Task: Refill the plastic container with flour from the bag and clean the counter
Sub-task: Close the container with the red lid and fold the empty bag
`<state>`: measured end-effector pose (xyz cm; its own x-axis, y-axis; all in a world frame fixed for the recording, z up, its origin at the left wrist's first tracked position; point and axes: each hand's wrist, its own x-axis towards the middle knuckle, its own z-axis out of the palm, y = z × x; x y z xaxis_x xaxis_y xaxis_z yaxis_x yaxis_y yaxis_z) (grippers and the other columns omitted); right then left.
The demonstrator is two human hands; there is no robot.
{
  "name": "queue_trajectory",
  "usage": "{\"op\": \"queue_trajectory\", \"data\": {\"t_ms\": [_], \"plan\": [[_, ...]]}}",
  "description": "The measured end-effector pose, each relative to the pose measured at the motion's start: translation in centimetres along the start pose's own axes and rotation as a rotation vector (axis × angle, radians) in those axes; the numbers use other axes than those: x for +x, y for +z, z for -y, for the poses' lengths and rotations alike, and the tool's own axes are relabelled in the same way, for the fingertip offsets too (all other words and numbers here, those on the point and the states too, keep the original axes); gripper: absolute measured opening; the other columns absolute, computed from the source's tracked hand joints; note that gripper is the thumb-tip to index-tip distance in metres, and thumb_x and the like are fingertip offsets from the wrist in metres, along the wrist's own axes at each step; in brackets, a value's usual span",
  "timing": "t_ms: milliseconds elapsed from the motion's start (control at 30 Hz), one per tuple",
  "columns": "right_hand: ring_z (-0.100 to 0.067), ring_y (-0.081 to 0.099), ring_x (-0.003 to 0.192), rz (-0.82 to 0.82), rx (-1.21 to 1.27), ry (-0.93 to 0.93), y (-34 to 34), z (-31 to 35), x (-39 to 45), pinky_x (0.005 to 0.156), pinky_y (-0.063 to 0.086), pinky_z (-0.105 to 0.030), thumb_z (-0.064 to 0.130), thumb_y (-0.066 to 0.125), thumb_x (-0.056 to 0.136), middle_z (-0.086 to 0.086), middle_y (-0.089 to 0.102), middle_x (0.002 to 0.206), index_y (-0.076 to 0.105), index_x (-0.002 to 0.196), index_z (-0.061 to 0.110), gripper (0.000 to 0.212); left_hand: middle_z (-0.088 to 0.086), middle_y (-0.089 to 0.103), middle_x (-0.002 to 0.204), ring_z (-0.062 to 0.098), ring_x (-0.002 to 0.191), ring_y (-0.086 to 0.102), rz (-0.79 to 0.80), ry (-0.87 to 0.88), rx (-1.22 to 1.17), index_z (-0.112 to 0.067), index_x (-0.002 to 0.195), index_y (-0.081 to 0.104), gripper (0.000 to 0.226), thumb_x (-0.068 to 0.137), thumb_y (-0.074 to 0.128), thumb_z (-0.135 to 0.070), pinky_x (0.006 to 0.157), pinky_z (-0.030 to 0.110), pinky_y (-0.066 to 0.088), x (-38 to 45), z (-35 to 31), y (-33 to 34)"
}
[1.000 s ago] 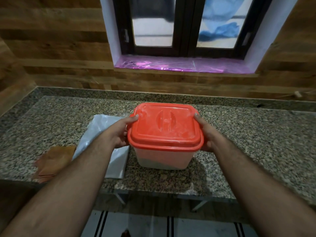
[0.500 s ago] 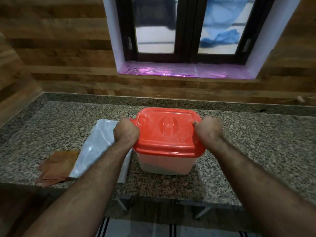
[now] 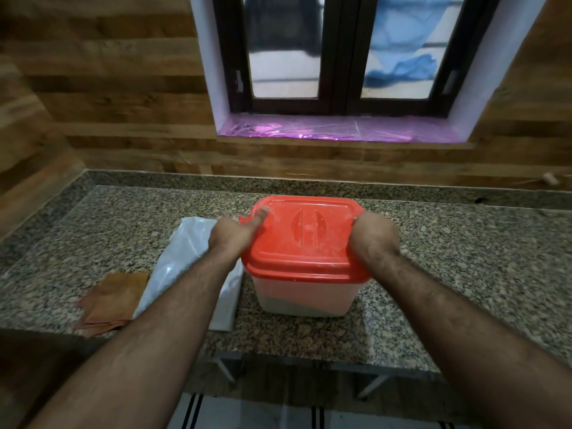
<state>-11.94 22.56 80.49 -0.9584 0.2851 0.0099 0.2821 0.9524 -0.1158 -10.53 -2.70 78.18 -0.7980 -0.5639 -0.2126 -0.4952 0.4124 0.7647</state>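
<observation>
Brown cloth (image 3: 113,301), folded, lies at the far left near the counter's front edge, well to the left of my left fingers. Just beside it, and partly under my left forearm, I see the white flour bag (image 3: 185,261) lying flat on the speckled granite counter (image 3: 464,258). My left hand (image 3: 230,238) sits at the left edge of the red lid (image 3: 305,239): the thumb lies straight across the lid's near-left corner, touching its top, while the other fingers curl down over the rim, out of sight. Between my two hands stands the plastic container (image 3: 305,297), upright on the counter, its lid on and dusted pale; through the cloudy wall I can make out a low layer of contents at the bottom. My right hand (image 3: 373,235) is at the lid's right edge, knuckles toward me, fingers curled round the rim and clamped on it; the fingertips themselves are hidden. Beyond my fingers, a dark-framed window (image 3: 340,57) is set in the wood-panelled wall, its sill covered in purple film.
</observation>
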Motion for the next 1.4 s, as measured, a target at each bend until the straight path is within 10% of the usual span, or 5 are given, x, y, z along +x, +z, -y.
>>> {"op": "queue_trajectory", "data": {"t_ms": [333, 533, 867, 1067, 1400], "plan": [[-0.023, 0.059, 0.067, 0.002, -0.013, 0.014, 0.3, 0.0, 0.3, 0.054, 0.048, -0.031, 0.020, 0.068, 0.101, -0.003, 0.054, 0.068, 0.070, 0.087, 0.011, 0.017, 0.013, 0.076, 0.117, 0.036, 0.106, 0.072, -0.034, 0.151, 0.361, -0.009, 0.119, 0.068, 0.066, 0.089, 0.076, -0.067, 0.075, 0.036, 0.048, -2.0, -1.3, 1.3], [-0.015, 0.053, 0.057, 0.170, 0.490, 0.123, 1.1, -2.9, 1.5, 0.048, 0.037, -0.025, 0.061, 0.042, 0.108, -0.001, 0.055, 0.069, 0.062, 0.089, 0.013, 0.056, 0.008, 0.075, 0.112, 0.035, 0.095, 0.076, 0.237, -0.016, 0.101, -0.016, 0.121, 0.061, 0.092, 0.071, 0.065, -0.093, 0.083, 0.050, 0.067, -0.4, -0.1, 0.4], [-0.022, 0.064, 0.066, 0.241, 0.554, 0.198, 3.3, -1.2, 6.7, 0.057, 0.052, -0.027, 0.069, 0.033, 0.106, -0.008, 0.066, 0.079, 0.068, 0.098, 0.000, 0.079, 0.015, 0.074, 0.128, 0.039, 0.112, 0.072, 0.156, 0.052, 0.222, -0.007, 0.138, 0.066, 0.096, 0.084, 0.061, -0.087, 0.096, 0.041, 0.058, 4.2, -2.3, 3.8], [-0.044, 0.065, 0.121, 0.214, 0.520, 0.168, 2.5, 1.8, 14.0, 0.106, 0.053, -0.045, 0.069, 0.028, 0.107, -0.030, 0.067, 0.132, 0.065, 0.133, -0.008, 0.089, 0.020, 0.073, 0.133, 0.042, 0.117, 0.072, 0.186, 0.043, 0.172, -0.005, 0.138, 0.066, 0.106, 0.075, 0.063, -0.091, 0.104, 0.049, 0.058, 11.9, -6.7, 6.2], [-0.046, 0.057, 0.134, 0.206, 0.616, 0.244, 3.1, 4.8, 22.1, 0.111, 0.046, -0.042, 0.068, 0.034, 0.106, -0.033, 0.057, 0.146, 0.055, 0.145, -0.011, 0.090, 0.024, 0.064, 0.148, 0.041, 0.132, 0.064, 0.177, 0.056, 0.164, 0.002, 0.145, 0.060, 0.095, 0.093, 0.063, -0.076, 0.110, 0.042, 0.052, 18.6, -12.2, 9.2]]}}
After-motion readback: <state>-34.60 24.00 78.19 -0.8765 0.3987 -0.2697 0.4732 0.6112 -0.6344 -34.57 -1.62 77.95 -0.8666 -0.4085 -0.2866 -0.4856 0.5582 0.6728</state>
